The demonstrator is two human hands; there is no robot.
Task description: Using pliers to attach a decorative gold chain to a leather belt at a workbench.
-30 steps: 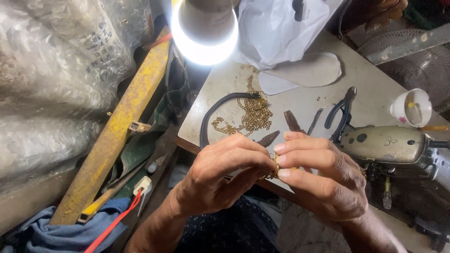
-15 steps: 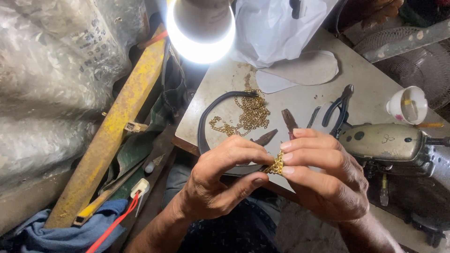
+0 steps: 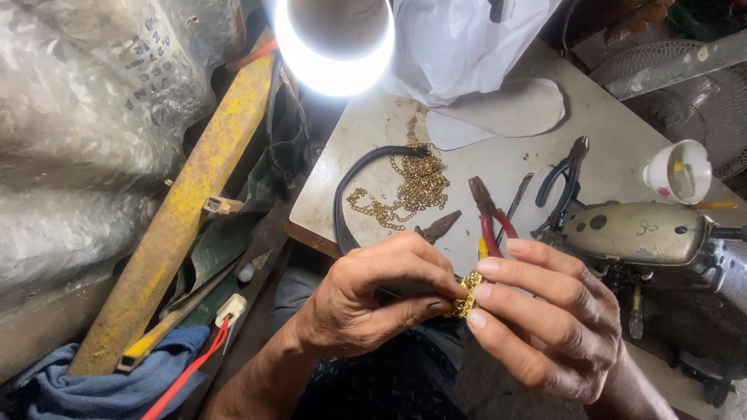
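Mid-assembly, by the look: left hand (image 3: pixel 366 303) and right hand (image 3: pixel 545 327) both pinched shut on short gold chain piece (image 3: pixel 467 292) over table edge (image 3: pixel 311 225); loose chain heap (image 3: pixel 412 190) still unworked beside black strap (image 3: pixel 346 194).

pliers (image 3: pixel 489 214) and sewing machine (image 3: pixel 638 233) ahead, bare tabletop (image 3: pixel 366 132) beyond

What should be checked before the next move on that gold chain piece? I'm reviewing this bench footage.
1. Gold chain piece pinched between left hand and right hand: ok.
2. Piece lit by the lamp: ok.
3. Red-handled pliers close by on the table: ok.
4. Loose gold chain lying fully on the table: ok.
5. Link open or closed: cannot tell.
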